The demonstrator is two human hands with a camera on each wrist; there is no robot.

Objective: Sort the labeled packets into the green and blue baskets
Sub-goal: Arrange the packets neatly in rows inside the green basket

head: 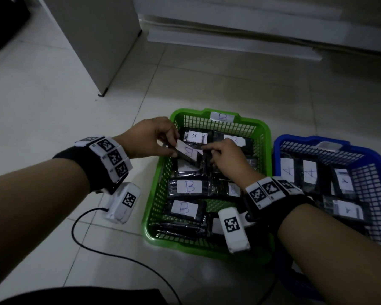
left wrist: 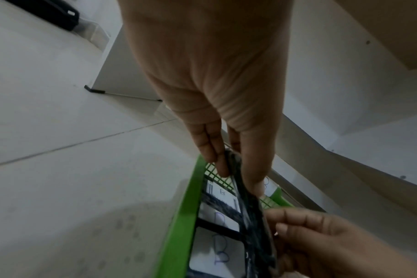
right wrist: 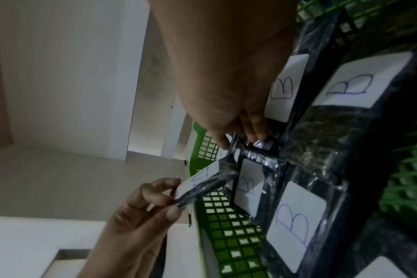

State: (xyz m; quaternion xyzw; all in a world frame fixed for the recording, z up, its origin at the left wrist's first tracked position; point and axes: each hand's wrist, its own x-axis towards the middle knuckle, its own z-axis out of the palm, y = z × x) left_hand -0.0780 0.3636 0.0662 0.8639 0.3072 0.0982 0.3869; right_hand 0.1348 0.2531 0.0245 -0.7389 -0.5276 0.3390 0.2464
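Observation:
A green basket (head: 194, 111) labeled B holds several black packets with white B labels. To its right, a blue basket (head: 299, 138) holds packets marked A. A black packet (head: 188, 151) with a B label is held tilted above the far part of the green basket. My left hand (head: 174, 148) pinches its left end between thumb and fingers, and my right hand (head: 207, 150) pinches its right end. The left wrist view shows this packet (left wrist: 250, 212) edge-on, between the left hand (left wrist: 238, 180) and the right hand (left wrist: 281, 225). In the right wrist view the packet (right wrist: 202, 188) hangs over the green basket (right wrist: 226, 244).
The baskets sit on a pale tiled floor. A white cabinet (head: 92, 40) stands at the back left and a low white unit (head: 229, 29) runs along the back. A black cable (head: 97, 245) curls over the floor near my left arm.

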